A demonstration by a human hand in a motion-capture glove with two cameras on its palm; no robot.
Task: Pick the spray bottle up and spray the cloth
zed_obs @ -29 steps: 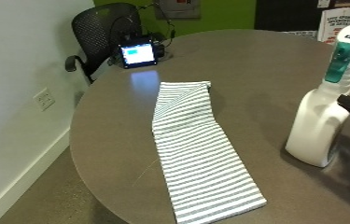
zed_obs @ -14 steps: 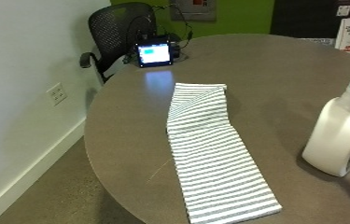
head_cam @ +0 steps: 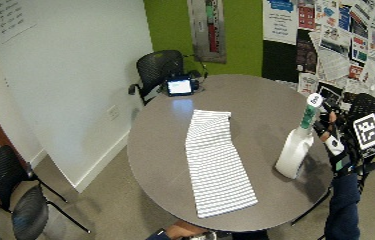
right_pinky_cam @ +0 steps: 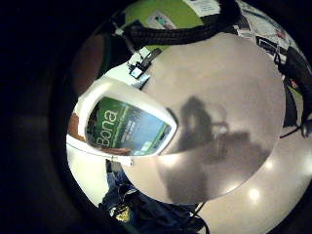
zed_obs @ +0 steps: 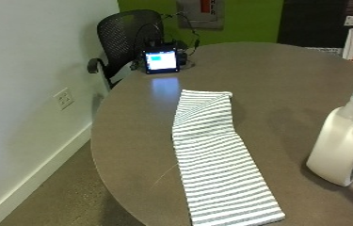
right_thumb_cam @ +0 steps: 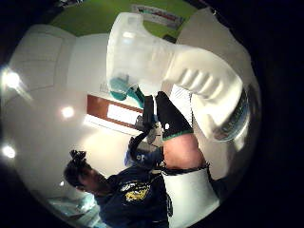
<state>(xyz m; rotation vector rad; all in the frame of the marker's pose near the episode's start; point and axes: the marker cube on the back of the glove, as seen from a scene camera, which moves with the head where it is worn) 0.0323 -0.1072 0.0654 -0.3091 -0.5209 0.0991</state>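
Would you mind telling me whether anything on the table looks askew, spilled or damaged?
Only one small thing: the striped cloth has its far end folded back on itself, so it does not lie fully flat. The spray bottle stands upright on the table, and no spill or damage shows.

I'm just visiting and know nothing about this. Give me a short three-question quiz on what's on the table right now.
1. True or false: the bottle stands on the cloth.
2. Which is nearest the chair? A) the bottle B) the small screen C) the cloth's near end
3. Fill in: the cloth's pattern is ____.

Key
1. False. The bottle stands on the bare table, apart from the cloth.
2. B. The screen sits at the table edge by the chair.
3. Striped. One end, toward the screen, is folded over.
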